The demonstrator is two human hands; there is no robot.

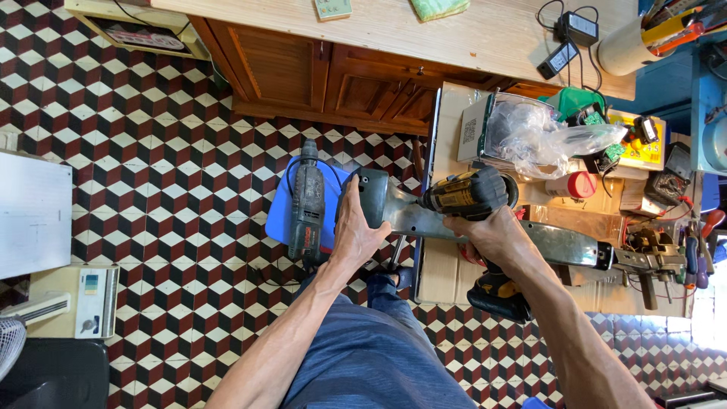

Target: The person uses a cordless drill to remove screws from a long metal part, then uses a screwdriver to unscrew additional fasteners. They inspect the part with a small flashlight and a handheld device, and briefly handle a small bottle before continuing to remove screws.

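Observation:
My left hand grips the dark end of a long metal piece that reaches right to a vise. My right hand holds a black and yellow cordless drill, its body lying across the metal piece and its battery base pointing toward me. A grey corded drill rests on a blue stool just left of my left hand. My legs in blue jeans are below.
A workbench on the right carries a plastic bag, a red-lidded jar, a multimeter and hand tools. Wooden cabinet doors stand under a countertop with chargers. The floor has a cube-pattern tile. White boxes sit at left.

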